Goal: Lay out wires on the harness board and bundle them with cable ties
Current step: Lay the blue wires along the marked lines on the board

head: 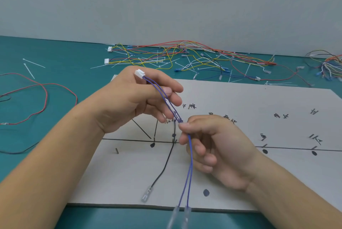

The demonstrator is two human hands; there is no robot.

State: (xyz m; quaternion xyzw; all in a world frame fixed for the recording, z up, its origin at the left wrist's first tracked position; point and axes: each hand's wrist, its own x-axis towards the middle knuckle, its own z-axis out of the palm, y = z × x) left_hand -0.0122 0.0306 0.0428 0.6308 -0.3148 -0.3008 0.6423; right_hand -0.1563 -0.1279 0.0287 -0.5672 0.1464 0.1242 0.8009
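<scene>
From my seat I see both hands raised over the pale grey cardboard harness board [259, 182], which lies flat on the teal table mat [37, 52] and carries drawn black lines, dots and handwritten marks. The left hand [133, 97] has its fingers curled around a pair of thin purple wires [188, 178] near their upper end, with the small white plastic connector [139, 73] sticking up just past the knuckles. The right hand [218, 147] pinches the same pair between thumb and forefinger lower down, just beside the left fingertips. From that pinch the two strands hang toward the near edge of the board and end in two clear-sleeved terminals [178, 215]. A single black wire [166, 164] already lies on the board, left of the purple pair. Far across the mat sits a loose tangle of red, yellow, blue and white wires [185, 56] mixed with thin white cable ties [29, 70] — a few ties are strewn far left too. A long red-and-black wire [44, 95] loops on the mat at left.
</scene>
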